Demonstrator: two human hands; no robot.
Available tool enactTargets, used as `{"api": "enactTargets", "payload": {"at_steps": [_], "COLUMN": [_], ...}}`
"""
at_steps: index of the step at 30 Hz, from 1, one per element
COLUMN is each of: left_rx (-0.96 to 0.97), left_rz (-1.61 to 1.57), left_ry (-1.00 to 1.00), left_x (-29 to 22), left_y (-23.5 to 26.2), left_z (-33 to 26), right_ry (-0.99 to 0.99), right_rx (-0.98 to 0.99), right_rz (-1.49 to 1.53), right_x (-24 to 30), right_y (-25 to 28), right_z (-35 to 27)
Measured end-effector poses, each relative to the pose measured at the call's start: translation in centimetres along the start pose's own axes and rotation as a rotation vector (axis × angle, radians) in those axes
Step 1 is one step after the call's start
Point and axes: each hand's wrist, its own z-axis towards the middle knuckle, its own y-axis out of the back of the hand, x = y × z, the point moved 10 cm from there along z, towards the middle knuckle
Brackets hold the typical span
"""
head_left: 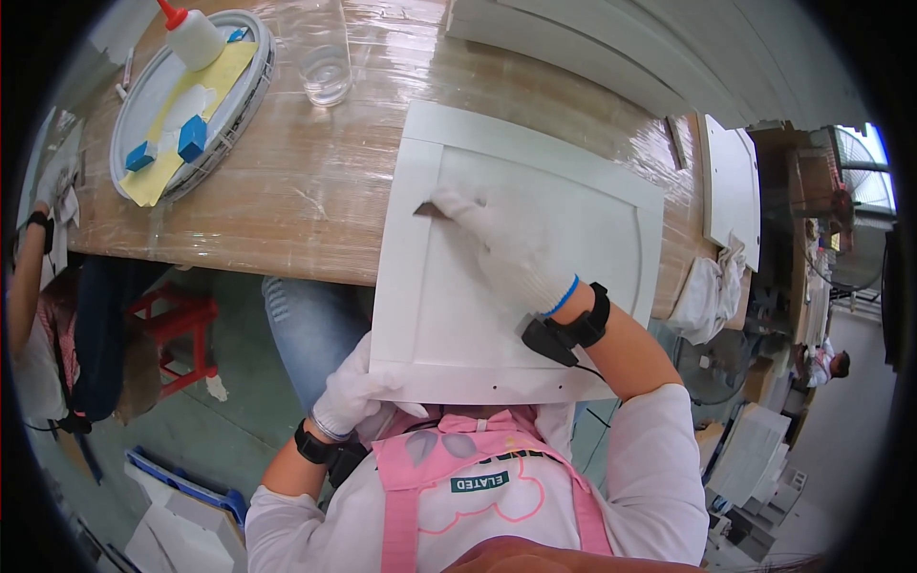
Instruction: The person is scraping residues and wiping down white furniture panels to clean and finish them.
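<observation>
A white framed panel (535, 248), like a cabinet door, lies tilted across the table's near edge and my lap. My left hand (349, 393), in a white knitted glove, grips the panel's near left corner, its fingers partly hidden by the frame. Over the panel's left inner edge, my gloved right hand (492, 244) is closed on a small dark flat piece (432, 209), which looks like folded sandpaper. Only a corner of that piece shows past the fingertips, and the hand is slightly blurred.
The wrapped table (315, 201) carries a round lid (258, 105) with blue blocks (192, 138) and a red-tipped bottle (196, 40). A clear cup (325, 76) stands nearby. White panels (573, 57) lie behind; a white cloth (707, 296) hangs right. A co-worker's arm (33, 267) and red stool (177, 329) are left.
</observation>
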Motion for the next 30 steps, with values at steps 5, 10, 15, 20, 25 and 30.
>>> {"api": "enactTargets", "payload": {"at_steps": [5, 10, 15, 20, 25, 30], "left_rx": [-0.012, -0.071, -0.044, -0.047, -0.026, -0.01], "left_rz": [0.037, 0.024, 0.0, 0.001, 0.036, -0.007], "left_ry": [-0.018, -0.03, -0.062, -0.063, -0.092, -0.071], "left_x": [-0.2, 0.0, -0.2, 0.1, -0.2, -0.1], "left_y": [-0.5, 0.3, -0.1, 0.3, 0.0, -0.1], "left_z": [0.2, 0.0, 0.0, 0.0, 0.1, 0.1], "right_ry": [0.043, -0.331, 0.053, -0.301, 0.042, -0.584], "right_rx": [-0.09, 0.244, -0.028, 0.265, -0.088, 0.342], "right_rz": [-0.013, 0.005, -0.01, 0.039, -0.031, 0.141], "right_x": [-0.7, -1.7, 0.9, -2.8, 1.1, -2.8], "right_y": [0.2, -3.4, -0.9, -5.0, -0.3, -4.5], "right_z": [-0.2, -1.8, -1.6, -3.3, -1.7, -3.6]}}
